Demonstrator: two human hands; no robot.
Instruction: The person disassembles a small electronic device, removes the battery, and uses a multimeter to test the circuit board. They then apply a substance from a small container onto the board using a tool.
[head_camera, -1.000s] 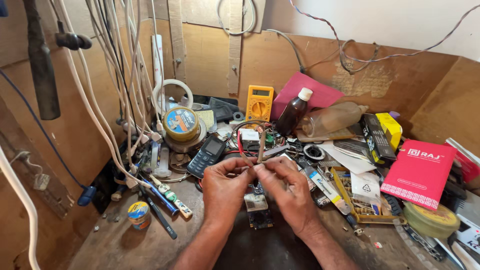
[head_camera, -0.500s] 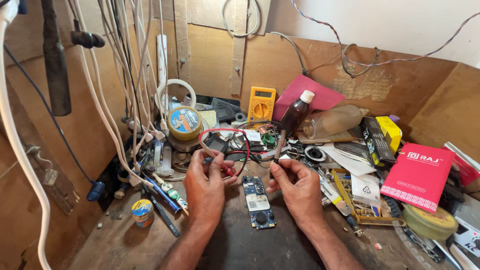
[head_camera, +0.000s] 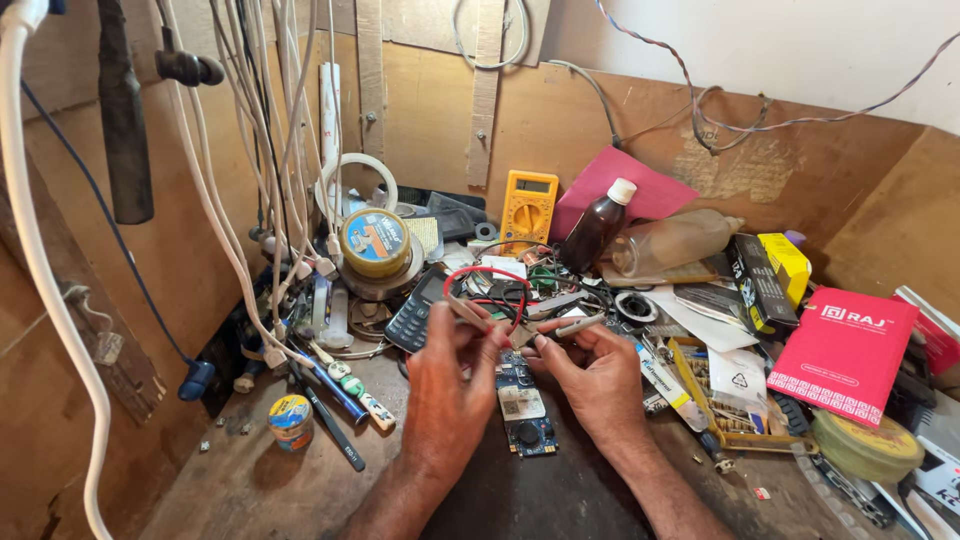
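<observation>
At a cluttered wooden workbench (head_camera: 250, 490), a person's two bare hands meet over an opened phone circuit board (head_camera: 524, 405) that lies flat on the dark surface between the wrists, its blue board and silver shield facing up. The left hand (head_camera: 447, 400) is closed in a pinch, thumb and forefinger gripping a slim metal-tipped probe (head_camera: 466, 312) that angles up and to the left out of the fingers. The right hand (head_camera: 597, 375) is likewise closed, fingers curled around a second probe (head_camera: 578, 324) that lies nearly level and points right past the knuckles. A red wire (head_camera: 487, 275) and a black one loop up from the hands in an arc just behind the fingertips. The two hands nearly touch above the board's upper end, which their fingers partly hide. Just behind the left hand lies a dark keypad phone (head_camera: 412, 318); farther back stand a yellow multimeter (head_camera: 529, 205), a brown bottle with a white cap (head_camera: 596, 225) and a round tin (head_camera: 375, 240). A red booklet (head_camera: 845, 350) rests well to the right, and white cables (head_camera: 230, 200) hang along the left wall.
</observation>
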